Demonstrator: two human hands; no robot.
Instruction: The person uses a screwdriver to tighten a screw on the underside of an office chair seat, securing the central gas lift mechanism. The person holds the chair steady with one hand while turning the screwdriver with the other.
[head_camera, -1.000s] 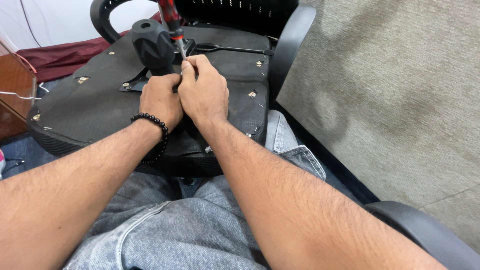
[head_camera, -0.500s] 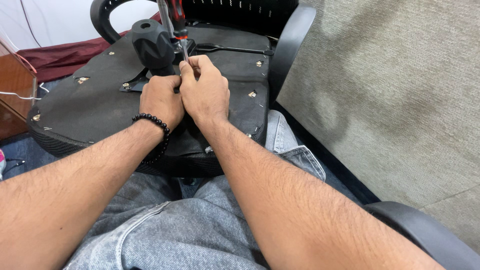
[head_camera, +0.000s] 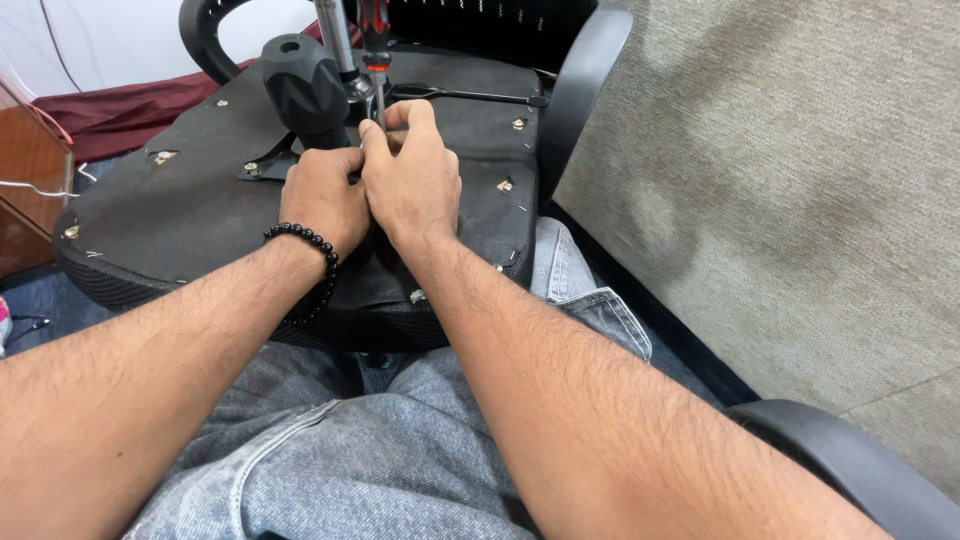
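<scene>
- Both hands sit pressed together on the underside of an upturned office chair seat (head_camera: 190, 215), which rests across the person's lap.
- The right hand (head_camera: 412, 180) has its fingers pinched closed around the thin metal shaft of a screwdriver (head_camera: 374, 60); the red and black handle stands upright just above the fingertips.
- The left hand (head_camera: 322, 195) is curled shut, knuckles touching the right hand, fingertips tucked at the base of the same shaft; what it grips cannot be made out.
- A black beaded bracelet (head_camera: 305, 250) circles the left wrist.
- Just beyond the left hand rises a black ribbed cylinder (head_camera: 303, 88), with a shiny metal column (head_camera: 333, 35) beside it.
- Past the right hand's fingertips a black lever (head_camera: 465, 96) lies flat on the seat.
- Right of the right forearm: a chair armrest (head_camera: 585, 90) and grey carpet (head_camera: 800, 200).
</scene>
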